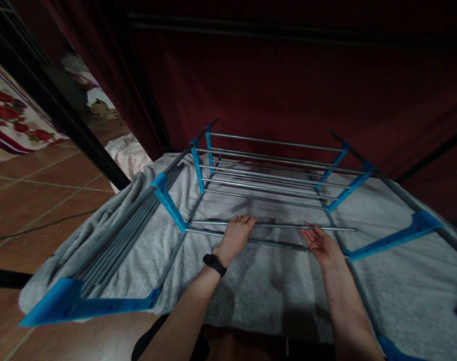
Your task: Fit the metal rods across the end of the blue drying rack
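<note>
A loose-looking thin metal rod [279,226] lies level in front of me. My left hand [236,233], with a black band on its wrist, is closed over it from above. From below, my right hand [320,243] has its fingers curled around the same rod nearer its right end. Just under it runs another rod [273,243], joined at its left end to a blue plastic bracket [172,205]. Both belong with a grey and blue rack frame [136,210]. Several crossbars [266,185] span the far part between blue brackets.
The rack rests on a grey blanket [266,301]. A bundle of grey rods [134,230] lies at the left, inside the frame's side tube. Dark red curtains [288,90] hang behind. Black posts [74,115] stand left, over a tiled floor [59,185] with a cable.
</note>
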A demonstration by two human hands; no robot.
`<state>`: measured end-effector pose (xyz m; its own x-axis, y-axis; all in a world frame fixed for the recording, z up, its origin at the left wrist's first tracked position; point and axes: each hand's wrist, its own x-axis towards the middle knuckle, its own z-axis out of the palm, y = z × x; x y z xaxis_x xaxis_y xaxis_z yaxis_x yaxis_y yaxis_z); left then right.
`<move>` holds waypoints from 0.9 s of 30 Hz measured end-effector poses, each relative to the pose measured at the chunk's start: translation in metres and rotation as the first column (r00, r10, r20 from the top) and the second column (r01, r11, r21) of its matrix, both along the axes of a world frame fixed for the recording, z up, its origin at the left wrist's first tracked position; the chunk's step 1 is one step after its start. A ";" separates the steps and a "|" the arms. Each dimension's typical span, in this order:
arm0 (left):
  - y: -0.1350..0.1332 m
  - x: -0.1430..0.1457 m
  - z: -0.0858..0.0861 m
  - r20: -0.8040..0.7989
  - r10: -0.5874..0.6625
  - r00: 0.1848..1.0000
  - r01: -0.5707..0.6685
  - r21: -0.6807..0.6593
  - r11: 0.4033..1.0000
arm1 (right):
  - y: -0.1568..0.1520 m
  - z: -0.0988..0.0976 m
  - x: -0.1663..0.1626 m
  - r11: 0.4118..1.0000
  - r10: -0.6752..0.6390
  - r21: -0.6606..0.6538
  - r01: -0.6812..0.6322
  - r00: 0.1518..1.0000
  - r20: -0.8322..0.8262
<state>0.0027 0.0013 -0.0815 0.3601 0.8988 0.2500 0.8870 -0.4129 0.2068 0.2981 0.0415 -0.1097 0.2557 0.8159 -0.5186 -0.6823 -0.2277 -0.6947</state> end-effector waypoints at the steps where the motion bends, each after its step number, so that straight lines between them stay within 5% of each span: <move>1: 0.001 -0.001 0.001 0.012 -0.005 1.000 0.005 -0.002 1.000 | 0.000 0.000 0.000 1.000 -0.001 -0.005 0.001 1.000 0.003; 27: 0.016 -0.026 0.002 -0.112 -0.025 0.993 0.026 0.009 1.000 | -0.002 0.010 -0.001 0.987 -0.111 0.112 0.117 0.992 -0.060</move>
<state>-0.0235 0.0175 -0.0792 0.4094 0.8864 0.2162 0.8933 -0.4376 0.1022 0.2971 0.0398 -0.1002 0.3252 0.8379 -0.4384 -0.7362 -0.0667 -0.6735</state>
